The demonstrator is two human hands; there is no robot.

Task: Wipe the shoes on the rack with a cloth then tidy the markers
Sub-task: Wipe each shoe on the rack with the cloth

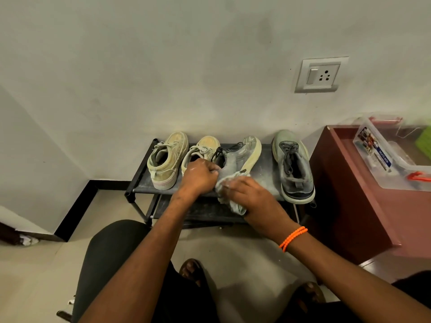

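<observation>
Several dusty shoes stand on a low black rack. Two beige shoes are on the left, and a grey sneaker stands at the right. A second grey sneaker is tipped on its side in the middle; my left hand grips its heel opening. My right hand holds a crumpled grey cloth against that sneaker's heel. No markers are clearly visible.
A maroon cabinet stands right of the rack, with a clear plastic box on top. A wall socket is above. My knee and sandalled feet are on the tiled floor.
</observation>
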